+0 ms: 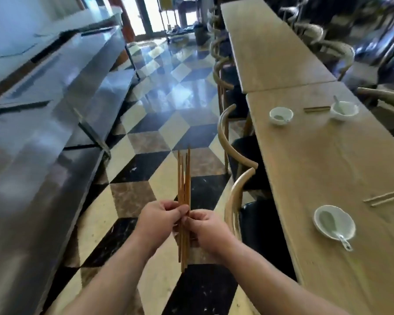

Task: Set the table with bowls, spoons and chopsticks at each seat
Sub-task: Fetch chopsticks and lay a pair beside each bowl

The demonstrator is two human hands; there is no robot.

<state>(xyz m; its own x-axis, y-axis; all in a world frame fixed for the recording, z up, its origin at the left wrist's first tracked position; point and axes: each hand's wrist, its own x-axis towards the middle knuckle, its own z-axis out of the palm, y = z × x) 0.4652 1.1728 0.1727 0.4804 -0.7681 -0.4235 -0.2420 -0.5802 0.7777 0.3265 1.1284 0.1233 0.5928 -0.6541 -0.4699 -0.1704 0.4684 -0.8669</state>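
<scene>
Hands: left hand [160,218] and right hand [206,230] both pinched the chopsticks [184,176], bundle upright over the floor, left of the table [316,167] | Step: judged separating one pair | Advice: clamp the remainder, slide two out evenly.

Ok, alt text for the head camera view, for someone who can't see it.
A person's left hand and right hand grip a bundle of wooden chopsticks upright over a checkered floor. On the right, a long wooden table holds three white bowls with spoons and two laid chopstick pairs.

Checkered tile floor [168,92], long steel counter [55,94] along its left
</scene>
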